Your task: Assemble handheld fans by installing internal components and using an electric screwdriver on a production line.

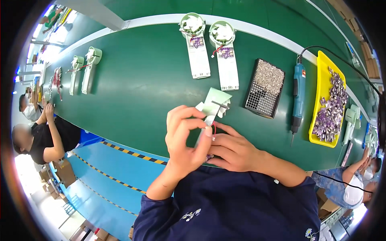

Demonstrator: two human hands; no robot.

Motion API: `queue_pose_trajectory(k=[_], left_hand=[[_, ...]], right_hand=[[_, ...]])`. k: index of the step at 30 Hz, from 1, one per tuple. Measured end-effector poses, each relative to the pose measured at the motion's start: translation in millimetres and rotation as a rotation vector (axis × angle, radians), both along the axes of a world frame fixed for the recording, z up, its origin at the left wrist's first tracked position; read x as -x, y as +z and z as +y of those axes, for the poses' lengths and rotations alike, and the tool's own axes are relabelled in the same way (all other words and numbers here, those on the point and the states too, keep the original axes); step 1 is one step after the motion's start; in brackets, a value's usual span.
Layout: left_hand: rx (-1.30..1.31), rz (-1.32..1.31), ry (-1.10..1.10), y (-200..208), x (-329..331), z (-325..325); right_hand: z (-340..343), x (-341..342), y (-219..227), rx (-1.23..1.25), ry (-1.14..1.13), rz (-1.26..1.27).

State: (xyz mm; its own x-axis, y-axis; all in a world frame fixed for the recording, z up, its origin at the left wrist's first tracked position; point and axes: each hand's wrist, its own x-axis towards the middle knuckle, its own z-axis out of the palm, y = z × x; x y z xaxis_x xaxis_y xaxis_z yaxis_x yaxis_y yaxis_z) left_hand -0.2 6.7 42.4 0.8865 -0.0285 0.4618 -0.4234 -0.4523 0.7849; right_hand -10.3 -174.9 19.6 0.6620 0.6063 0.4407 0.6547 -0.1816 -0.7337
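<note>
In front of my body is a light green handheld fan point(216, 99), its head pointing away from me. My right hand point(237, 149) is closed round the fan's handle, which the fingers mostly hide. My left hand point(185, 138) makes a pinch over the handle, thumb and forefinger close together; whatever lies between the tips is too small to tell. A red wire point(214, 129) with a small white plug point(213, 137) comes out beside the fingertips. A bit of purple circuit board point(208, 157) shows under my right fingers.
Two opened fans point(228, 72) with purple boards lie ahead. Rightward are a black tray of screws point(248, 105), a blue electric screwdriver point(298, 94) and a yellow tray point(320, 60) of purple boards. More fans point(91, 68) lie at left. Co-workers point(48, 140) sit either side.
</note>
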Motion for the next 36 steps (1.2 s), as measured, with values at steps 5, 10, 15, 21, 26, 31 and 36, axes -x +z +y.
queue_pose_trajectory(k=[5,10,15,21,26,31,36], left_hand=[[0.357,0.192,-0.093,-20.0,8.4,6.6],[0.585,0.242,0.194,-32.4,14.0,9.6],[0.667,0.220,0.228,-46.5,24.1,15.7],[0.354,0.238,-0.088,-40.3,35.1,42.4],[-0.088,0.298,-0.215,-3.8,27.8,55.9],[-0.259,0.338,-0.078,-8.0,30.3,45.9],[-0.183,0.299,0.048,-13.0,37.5,37.3]], right_hand=[[1.7,0.1,-6.9,0.140,0.020,-0.024],[7.2,-4.1,-3.6,0.075,0.030,0.067],[9.0,-6.2,3.0,0.006,0.011,0.136],[17.4,-12.5,3.0,-0.029,-0.217,0.308],[23.9,-10.7,-0.1,-0.120,-0.218,0.488],[27.1,-11.9,1.9,-0.203,-0.201,0.575],[25.1,-18.9,3.1,-0.121,-0.199,0.512]])
